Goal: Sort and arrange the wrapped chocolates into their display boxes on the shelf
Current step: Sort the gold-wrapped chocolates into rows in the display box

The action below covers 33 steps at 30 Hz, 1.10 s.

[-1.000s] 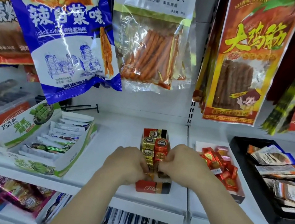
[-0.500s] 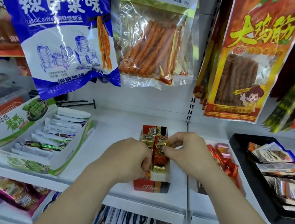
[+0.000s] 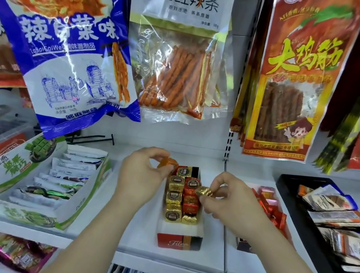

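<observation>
An orange-wrapped chocolate [image 3: 168, 162] is pinched between thumb and fingers of the left hand [image 3: 143, 175], held above the far left corner of the red box [image 3: 179, 241]. A gold-wrapped chocolate [image 3: 205, 191] is pinched in the fingertips of the right hand [image 3: 230, 200], held over the box's right column. The two hands are apart, one on each side of the box.

The box is seen on the white shelf [image 3: 132, 236], open-topped, its front end empty. Two columns of chocolates are laid in it: gold pieces [image 3: 174, 196] on the left, red pieces [image 3: 190, 204] on the right, with one gold piece at the near end of the right column.

A second box of red-wrapped sweets [image 3: 268, 207] is placed just right of the right hand, partly hidden by the wrist. A green-and-white carton [image 3: 45, 184] is noted to the left, a black tray [image 3: 321, 257] to the far right. Snack bags [image 3: 180, 47] are hung above.
</observation>
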Each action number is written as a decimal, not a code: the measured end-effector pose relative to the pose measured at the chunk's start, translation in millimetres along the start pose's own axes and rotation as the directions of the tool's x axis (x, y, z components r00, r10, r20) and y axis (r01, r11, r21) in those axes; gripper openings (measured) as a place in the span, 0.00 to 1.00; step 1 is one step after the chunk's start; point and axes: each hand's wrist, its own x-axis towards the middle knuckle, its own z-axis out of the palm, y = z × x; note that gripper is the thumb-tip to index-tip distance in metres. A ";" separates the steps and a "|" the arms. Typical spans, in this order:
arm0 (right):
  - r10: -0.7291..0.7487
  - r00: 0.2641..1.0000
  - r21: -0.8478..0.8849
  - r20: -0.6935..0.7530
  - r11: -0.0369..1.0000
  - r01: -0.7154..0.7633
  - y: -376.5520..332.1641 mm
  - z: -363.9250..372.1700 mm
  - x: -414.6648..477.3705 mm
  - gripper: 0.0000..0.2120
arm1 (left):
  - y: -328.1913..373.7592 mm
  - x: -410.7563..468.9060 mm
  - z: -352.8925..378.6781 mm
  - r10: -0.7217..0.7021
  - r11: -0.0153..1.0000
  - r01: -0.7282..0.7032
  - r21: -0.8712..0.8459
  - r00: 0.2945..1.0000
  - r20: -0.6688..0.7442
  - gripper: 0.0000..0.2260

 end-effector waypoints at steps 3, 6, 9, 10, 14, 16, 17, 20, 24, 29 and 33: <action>-0.037 0.999 -0.084 0.014 0.996 0.038 0.3 -2.7 -1.9 0.13 | -3.4 9.1 19.6 0.117 0.989 -0.119 0.085 0.993 0.026 0.11; -0.070 0.997 -0.135 0.042 0.988 0.075 0.8 -3.5 -2.4 0.15 | -0.2 18.3 34.2 0.185 0.962 -0.197 0.192 0.980 0.078 0.11; -0.081 0.994 -0.160 0.080 0.983 0.093 1.3 -4.6 -2.0 0.14 | 0.8 19.6 42.2 0.170 0.943 -0.221 0.247 0.962 0.214 0.11; -0.087 0.991 -0.167 0.097 0.981 0.102 2.2 -5.1 -1.6 0.14 | 1.4 19.7 42.5 0.157 0.942 -0.221 0.253 0.955 0.251 0.10; -0.078 0.987 -0.158 0.141 0.982 0.100 6.2 -7.8 -0.4 0.13 | 0.1 22.3 39.1 0.100 0.976 -0.149 0.158 0.955 0.280 0.09; -0.071 0.989 -0.150 0.132 0.985 0.091 6.5 -7.9 1.2 0.15 | -1.3 21.7 38.4 0.067 0.992 -0.095 0.089 0.959 0.275 0.10; -0.066 0.990 -0.143 0.125 0.986 0.083 6.1 -7.8 2.2 0.16 | -2.2 21.6 38.5 0.067 0.995 -0.085 0.057 0.962 0.265 0.10; -0.052 0.991 -0.134 0.121 0.989 0.068 5.2 -6.4 4.8 0.20 | -2.7 23.3 37.0 0.070 0.998 -0.070 -0.007 0.976 0.207 0.11; -0.055 0.991 -0.138 0.124 0.988 0.072 4.1 -3.7 5.8 0.20 | -4.8 24.2 35.1 0.065 0.998 -0.063 -0.021 0.983 0.174 0.13; -0.051 0.988 -0.099 0.149 0.993 0.066 1.2 -5.3 4.3 0.18 | -13.0 25.6 39.5 0.133 0.978 -0.165 0.128 0.964 0.229 0.17; -0.044 0.987 -0.115 0.153 0.991 0.062 3.8 -0.7 3.1 0.19 | -14.5 41.6 47.8 0.084 0.978 -0.132 0.159 0.957 0.279 0.16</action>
